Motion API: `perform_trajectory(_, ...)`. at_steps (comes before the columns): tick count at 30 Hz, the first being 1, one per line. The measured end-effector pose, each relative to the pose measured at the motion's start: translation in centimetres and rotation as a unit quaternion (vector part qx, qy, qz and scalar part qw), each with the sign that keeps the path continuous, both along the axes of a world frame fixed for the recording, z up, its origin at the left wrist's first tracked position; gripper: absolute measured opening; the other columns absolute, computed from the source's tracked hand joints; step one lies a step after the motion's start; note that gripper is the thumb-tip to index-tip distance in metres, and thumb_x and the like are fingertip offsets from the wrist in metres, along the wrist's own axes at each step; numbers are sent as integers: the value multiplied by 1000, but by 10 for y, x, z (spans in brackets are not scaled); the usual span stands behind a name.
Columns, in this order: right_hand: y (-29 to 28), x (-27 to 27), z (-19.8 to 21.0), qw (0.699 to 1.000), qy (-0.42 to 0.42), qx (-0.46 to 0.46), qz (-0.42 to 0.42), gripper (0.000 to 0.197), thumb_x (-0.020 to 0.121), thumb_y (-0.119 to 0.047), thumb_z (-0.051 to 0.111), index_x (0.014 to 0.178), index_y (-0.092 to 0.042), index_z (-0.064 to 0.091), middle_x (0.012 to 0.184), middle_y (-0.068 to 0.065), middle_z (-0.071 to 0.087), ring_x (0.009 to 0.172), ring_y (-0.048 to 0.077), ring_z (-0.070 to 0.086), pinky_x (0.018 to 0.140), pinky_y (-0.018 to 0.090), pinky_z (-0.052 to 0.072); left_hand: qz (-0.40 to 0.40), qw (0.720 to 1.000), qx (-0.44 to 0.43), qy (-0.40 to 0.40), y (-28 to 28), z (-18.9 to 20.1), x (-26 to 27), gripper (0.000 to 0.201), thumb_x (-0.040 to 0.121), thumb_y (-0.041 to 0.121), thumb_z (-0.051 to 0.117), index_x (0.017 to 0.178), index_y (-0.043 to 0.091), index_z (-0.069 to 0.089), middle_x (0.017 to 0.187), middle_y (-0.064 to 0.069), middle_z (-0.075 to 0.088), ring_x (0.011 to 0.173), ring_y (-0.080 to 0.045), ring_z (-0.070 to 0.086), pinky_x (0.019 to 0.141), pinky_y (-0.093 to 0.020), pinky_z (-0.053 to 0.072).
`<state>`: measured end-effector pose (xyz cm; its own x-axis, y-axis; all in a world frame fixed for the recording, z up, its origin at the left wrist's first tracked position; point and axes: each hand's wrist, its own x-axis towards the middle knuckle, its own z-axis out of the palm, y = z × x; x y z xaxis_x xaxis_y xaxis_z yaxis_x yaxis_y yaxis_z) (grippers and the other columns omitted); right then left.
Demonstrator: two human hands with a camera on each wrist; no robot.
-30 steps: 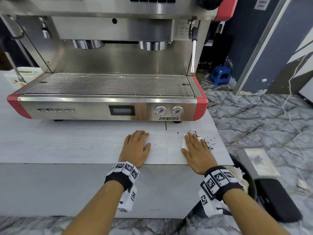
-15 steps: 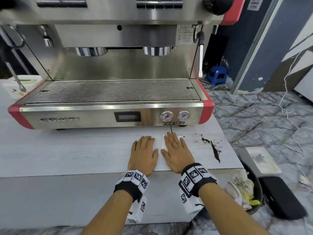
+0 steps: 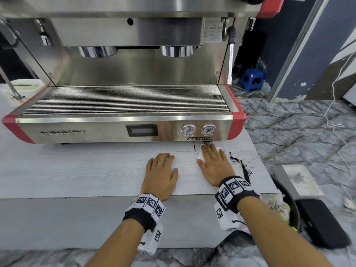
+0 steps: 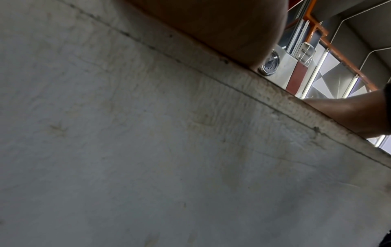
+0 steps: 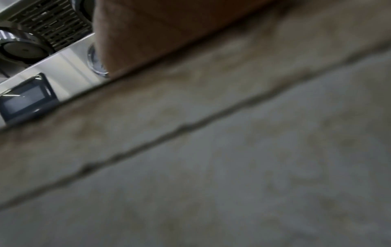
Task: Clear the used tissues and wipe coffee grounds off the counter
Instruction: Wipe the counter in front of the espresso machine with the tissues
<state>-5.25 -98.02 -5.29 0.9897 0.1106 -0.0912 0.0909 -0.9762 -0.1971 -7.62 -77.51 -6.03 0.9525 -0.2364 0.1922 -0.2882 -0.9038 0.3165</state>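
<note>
My right hand lies flat with straight fingers on a white tissue, pressing it onto the pale counter just in front of the espresso machine. A dark streak of coffee grounds runs along the counter right of that hand. My left hand rests flat and empty on the counter beside it. Both wrist views show only the counter's front face and edge, with the heel of the left hand and of the right hand at the top.
A steel and red espresso machine fills the back of the counter. On the floor at the right stands a black bin with crumpled waste, a black case and a white tray. A blue stool stands farther back.
The right hand slid the tissue left beside the left hand, baring a streak of grounds, then moved back right and forward toward the machine. The left hand stayed put.
</note>
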Motion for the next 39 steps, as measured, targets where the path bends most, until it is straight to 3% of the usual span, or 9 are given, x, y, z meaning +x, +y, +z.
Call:
perform_trajectory(11,-40,5,12,998,45,-6,-34,64,101,-41,20,153,-10,-1,162,6,-5,149,21,-5,121,41,-1,4,1000,3,10,-1,1,-2,61,84,46,17,135,23,39,143,3,38,135,-15,30,116,-39,19)
perform_trajectory(17,-29,-27,19,999,-2,8,50,64,101,-42,19,152,-11,-4,161,5,-12,149,20,-10,121,40,-3,10,1000,-19,5,-1,2,-1,64,81,48,20,132,19,45,139,2,45,129,-17,40,113,-33,21)
perform_trajectory(19,-25,-40,16,997,-1,9,77,66,99,-47,12,152,-12,-5,161,5,-12,148,19,-11,121,38,-6,10,999,-40,2,-4,2,-1,62,81,48,23,130,19,47,137,2,47,126,-19,43,111,-33,25)
perform_trajectory(23,-28,-61,3,995,-9,-6,103,84,80,-54,-10,152,-12,-3,162,4,-8,149,18,-10,118,35,-10,-11,998,-66,-10,-25,7,-4,55,84,45,31,130,20,47,138,3,46,124,-18,43,111,-32,26)
perform_trajectory(31,-62,-70,-1,992,-10,-22,122,84,85,-62,-12,152,-13,-3,161,0,-10,148,13,-11,120,35,-9,-31,997,-72,-3,-66,6,0,46,90,33,47,134,19,44,142,0,42,128,-19,40,112,-33,24)
perform_trajectory(39,-94,-70,-2,990,-6,-23,139,84,80,-59,-14,152,-16,-5,159,-4,-13,147,11,-13,119,33,-11,-21,998,-64,4,-82,4,7,45,90,30,49,133,17,45,140,-1,43,127,-21,41,112,-35,26)
